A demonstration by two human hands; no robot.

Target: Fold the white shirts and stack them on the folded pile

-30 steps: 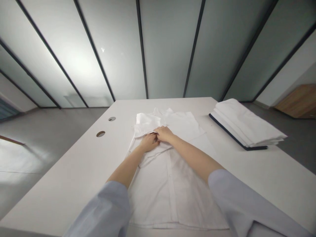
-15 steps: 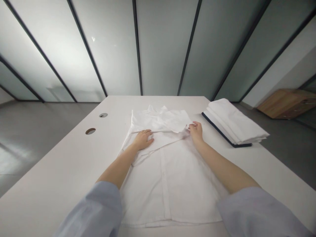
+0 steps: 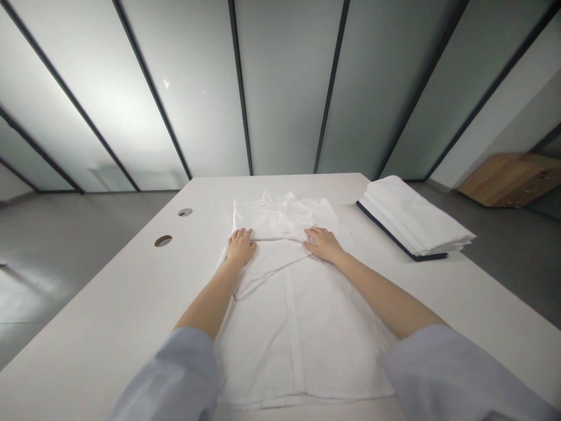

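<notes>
A white button-up shirt [image 3: 302, 327] lies flat on the white table [image 3: 109, 316], collar end far from me, with its sleeves folded across the chest. My left hand [image 3: 241, 246] rests palm down on the folded sleeve near the shirt's left edge, fingers spread. My right hand [image 3: 323, 243] lies flat on the fold a little right of the middle, fingers apart. Neither hand grips the cloth. Both forearms reach out from light blue sleeves at the bottom of the view.
A stack of folded white cloth with a dark edge [image 3: 412, 219] sits at the table's right side. Two round cable holes [image 3: 163, 240] are in the table at the left. Glass wall panels stand behind; a wooden cabinet [image 3: 504, 181] is at far right.
My hands started together at the shirt's middle. The right slid out to the right edge, then came back inward. The left moved left along the fold. Both now lie flat.
</notes>
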